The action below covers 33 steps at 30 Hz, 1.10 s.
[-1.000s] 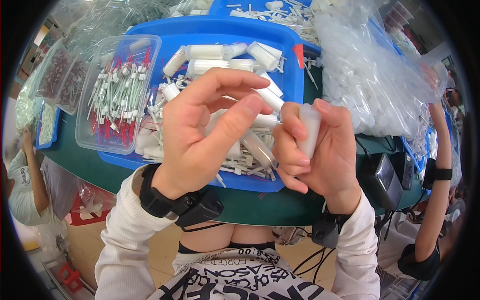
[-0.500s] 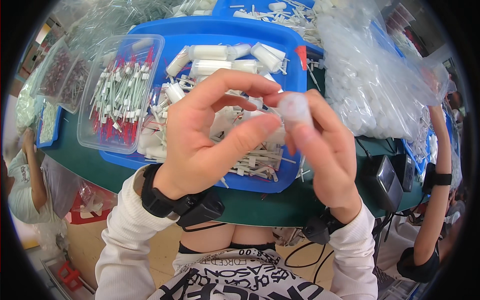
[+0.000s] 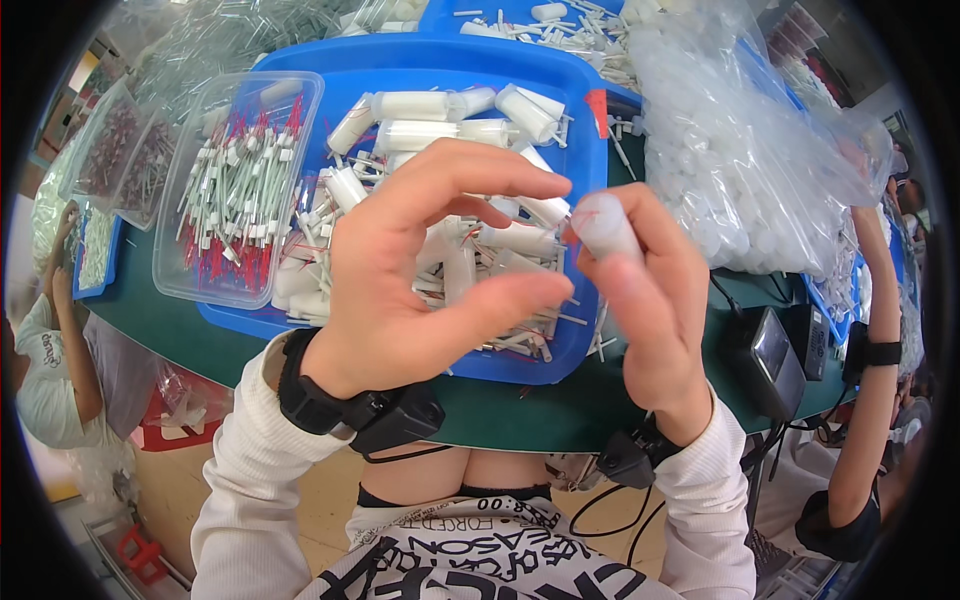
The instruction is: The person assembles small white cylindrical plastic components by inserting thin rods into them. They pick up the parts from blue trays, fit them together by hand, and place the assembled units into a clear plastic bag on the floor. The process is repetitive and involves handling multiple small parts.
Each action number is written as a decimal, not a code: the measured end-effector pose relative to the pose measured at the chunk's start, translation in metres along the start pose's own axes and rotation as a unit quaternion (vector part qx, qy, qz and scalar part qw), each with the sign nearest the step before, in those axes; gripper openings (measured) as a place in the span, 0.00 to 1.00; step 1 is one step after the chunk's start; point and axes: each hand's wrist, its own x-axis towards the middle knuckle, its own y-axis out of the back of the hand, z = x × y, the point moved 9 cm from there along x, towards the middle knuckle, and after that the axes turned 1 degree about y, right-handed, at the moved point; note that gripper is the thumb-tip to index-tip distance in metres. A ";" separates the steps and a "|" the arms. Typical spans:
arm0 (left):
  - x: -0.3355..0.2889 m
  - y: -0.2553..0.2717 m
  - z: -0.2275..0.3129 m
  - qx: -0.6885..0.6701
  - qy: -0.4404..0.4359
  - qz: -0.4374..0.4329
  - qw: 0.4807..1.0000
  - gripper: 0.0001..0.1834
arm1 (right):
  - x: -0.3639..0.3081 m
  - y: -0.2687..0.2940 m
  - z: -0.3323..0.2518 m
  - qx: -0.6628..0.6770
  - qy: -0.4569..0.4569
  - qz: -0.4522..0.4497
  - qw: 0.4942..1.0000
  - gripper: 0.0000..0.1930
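Right hand (image 3: 662, 305) pinching white cylinder (image 3: 611, 232) over right rim of blue tray (image 3: 450, 62); left hand (image 3: 385, 275) hovering over tray, fingers spread.

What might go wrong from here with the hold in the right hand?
The translucent white plastic cylinder might slip: only the bare right hand appears to grip it, while the bare left hand is open. If dropped, it could get mixed among the similar white cylinders in the blue plastic tray.

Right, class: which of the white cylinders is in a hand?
The white cylinder held by the right hand, one end facing the camera; the cylinders in the blue tray lie unheld.
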 end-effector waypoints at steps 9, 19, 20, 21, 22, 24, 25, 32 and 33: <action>-0.017 0.046 0.008 -0.004 -0.050 0.250 0.967 0.17 | 0.005 0.024 0.016 -0.029 -0.055 0.051 0.997 0.21; -0.017 0.057 0.032 -0.025 -0.091 0.282 0.955 0.15 | 0.005 0.020 0.024 0.308 -0.169 0.052 0.935 0.20; -0.018 0.056 0.037 -0.004 -0.087 0.251 0.964 0.15 | 0.000 0.016 0.020 0.299 -0.169 0.045 0.938 0.19; -0.018 0.053 0.043 0.018 -0.084 0.221 0.972 0.14 | -0.004 0.010 0.014 0.291 -0.169 0.037 0.941 0.19; -0.019 0.051 0.048 -0.007 -0.052 0.208 0.977 0.11 | -0.007 0.003 0.008 0.283 -0.169 0.028 0.944 0.18; -0.024 0.037 0.058 -0.007 0.020 0.109 0.994 0.10 | -0.015 0.003 -0.007 0.200 -0.149 0.044 0.967 0.18; -0.030 0.032 0.062 -0.006 0.059 0.061 0.996 0.10 | -0.017 0.002 -0.014 0.160 -0.140 0.048 0.976 0.18; -0.165 0.025 0.108 -0.084 0.109 -0.203 0.969 0.13 | -0.016 -0.007 -0.018 -0.117 -0.100 0.018 0.988 0.10; -0.188 0.030 0.099 -0.046 0.164 -0.172 0.970 0.14 | -0.013 -0.011 -0.018 -0.162 -0.091 0.016 0.982 0.10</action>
